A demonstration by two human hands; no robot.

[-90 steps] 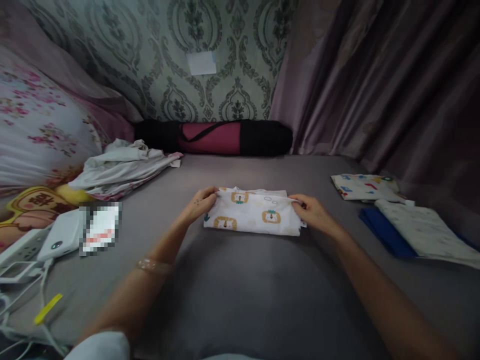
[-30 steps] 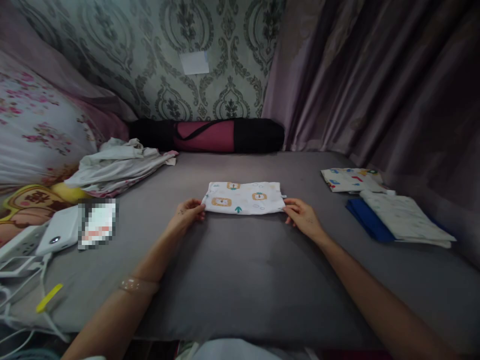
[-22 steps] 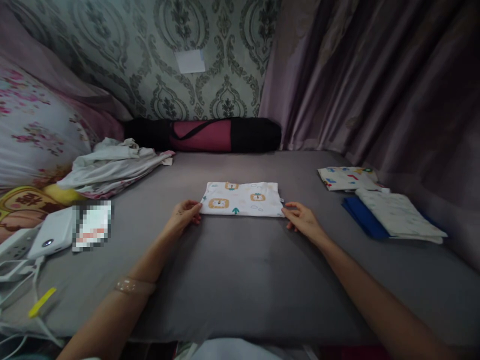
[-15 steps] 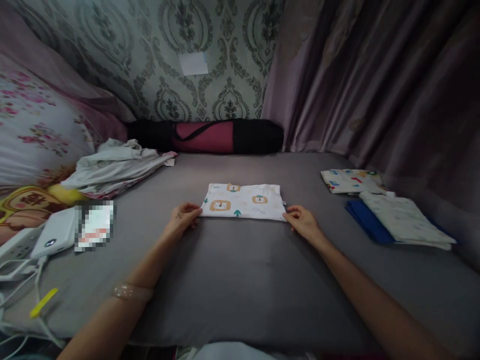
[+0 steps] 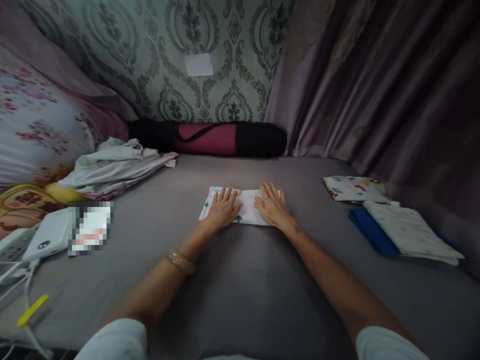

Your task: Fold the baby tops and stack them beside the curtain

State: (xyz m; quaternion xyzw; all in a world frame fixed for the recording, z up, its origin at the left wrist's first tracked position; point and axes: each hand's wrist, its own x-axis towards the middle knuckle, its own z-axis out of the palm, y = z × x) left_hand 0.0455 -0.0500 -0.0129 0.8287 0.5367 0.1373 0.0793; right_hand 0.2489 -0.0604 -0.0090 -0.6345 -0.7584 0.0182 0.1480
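Observation:
A folded white cloth with lion prints (image 5: 245, 208) lies flat on the grey bed surface (image 5: 240, 280) in the middle of the view. My left hand (image 5: 222, 208) rests palm down on the cloth's left half, fingers stretched out. My right hand (image 5: 272, 205) lies flat on its right half, fingers spread too. Both hands cover most of the cloth; neither holds anything.
Right of me lie a folded printed cloth (image 5: 354, 188) and a white cloth on a blue one (image 5: 407, 229). A crumpled pile of clothes (image 5: 116, 167) and a floral pillow (image 5: 37, 130) sit left, with a white power bank (image 5: 47, 240) and cables. A black and pink roll bag (image 5: 210, 138) lies by the wall.
My hands held the cloth's two ends at its near corners; they have moved inward and now lie flat on top of it, side by side.

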